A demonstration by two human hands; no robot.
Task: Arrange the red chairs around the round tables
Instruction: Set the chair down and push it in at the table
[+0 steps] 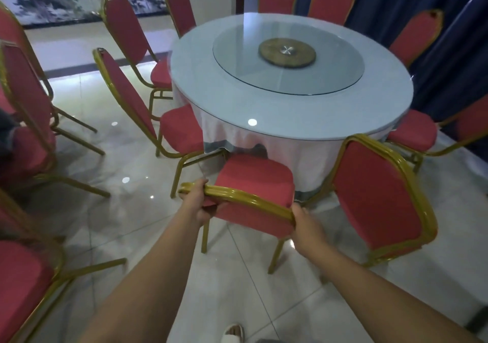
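Holding a red chair [254, 176] at near edge of the round table [190, 65].
Gripping its gold top rail [248, 197] with left hand [196, 200] and right hand [303, 217], fingers curled round; seat facing the tablecloth [264, 136].

Left hand [196, 204], right hand [303, 224], forearms [148, 276] bare — one white slipper [233, 334].

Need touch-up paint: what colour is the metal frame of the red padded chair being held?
Gold; the metal frame shows best in the head view.
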